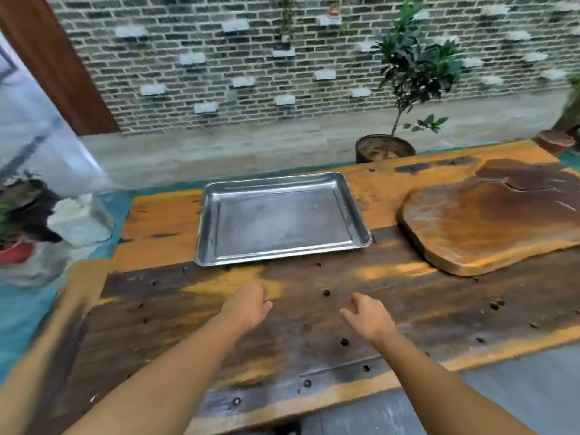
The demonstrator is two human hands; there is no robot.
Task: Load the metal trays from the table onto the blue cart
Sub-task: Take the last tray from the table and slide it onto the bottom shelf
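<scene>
Showing the wooden table (314, 324) bearing one shallow, empty, dull-silver metal tray (282, 221), flat at mid-table, long axis left to right, directly beyond both hands and apart from them. The left hand (246, 306) is slightly nearer its near rim than the right hand (365, 313); both have fingers loosely curled, grasping nothing. The blue cart is out of view.

Both bare forearms reach toward twelve o'clock. The left hand (246, 306) and right hand (367, 315) hang loosely curled (holding nothing).

Empty metal tray (282, 218) flat on table (314, 324)
</scene>
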